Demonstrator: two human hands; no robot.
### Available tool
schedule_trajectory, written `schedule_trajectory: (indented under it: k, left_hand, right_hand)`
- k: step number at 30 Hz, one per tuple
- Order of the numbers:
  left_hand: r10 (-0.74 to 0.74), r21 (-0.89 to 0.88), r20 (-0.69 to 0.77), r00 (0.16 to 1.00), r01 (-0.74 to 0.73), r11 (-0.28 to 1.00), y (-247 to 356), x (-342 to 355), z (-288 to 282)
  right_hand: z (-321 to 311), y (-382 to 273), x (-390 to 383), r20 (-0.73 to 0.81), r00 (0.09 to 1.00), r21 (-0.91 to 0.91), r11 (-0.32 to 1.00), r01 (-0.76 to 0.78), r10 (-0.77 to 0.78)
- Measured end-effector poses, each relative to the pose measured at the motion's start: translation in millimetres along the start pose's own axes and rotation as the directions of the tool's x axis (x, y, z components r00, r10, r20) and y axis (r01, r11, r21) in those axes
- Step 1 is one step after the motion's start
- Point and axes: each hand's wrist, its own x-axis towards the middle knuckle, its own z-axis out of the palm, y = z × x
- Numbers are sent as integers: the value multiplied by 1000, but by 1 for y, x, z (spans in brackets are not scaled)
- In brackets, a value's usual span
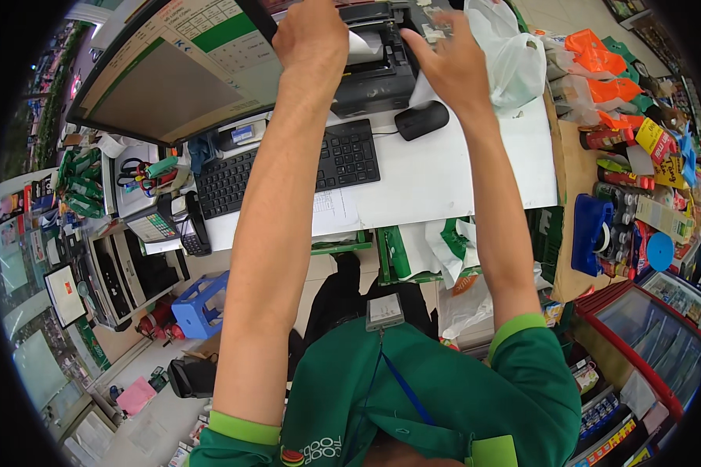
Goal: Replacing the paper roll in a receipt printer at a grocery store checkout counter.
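My left hand point(313, 33) is closed in a fist at the right edge of the monitor point(187, 74). What its fingers hold, if anything, is hidden. Beside it, white paper point(364, 48) shows in a black printer point(375, 89). Over the printer's right side, my right hand point(453, 68) is open, its thumb held apart and its other fingertips smeared by motion. Just below that hand lies a black mouse point(421, 121) on the white counter point(436, 175). The black keyboard point(349, 156) lies partly under my left forearm.
White plastic bags point(506, 58) sit right of the printer. Packaged goods and a blue container point(592, 233) crowd the right side. A card terminal point(191, 226) and a holder with scissors point(136, 175) stand at the left. Below are a blue stool point(201, 305) and a green crate point(385, 265).
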Motion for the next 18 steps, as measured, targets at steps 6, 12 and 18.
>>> schedule_trajectory:
  k: [6, 12, 18]
  left_hand:
    - [42, -337, -148, 988, -90, 937, -17, -32, 4]
    - [123, -639, -206, 971, -228, 735, -46, -96, 9]
    - [257, -519, -92, 962, -267, 812, -58, -142, 17]
  right_hand:
    - [12, 4, 48, 272, 944, -83, 973, 214, -185]
    - [8, 10, 38, 316, 919, -159, 942, 296, -235]
    - [14, 26, 36, 341, 892, -187, 909, 373, -296]
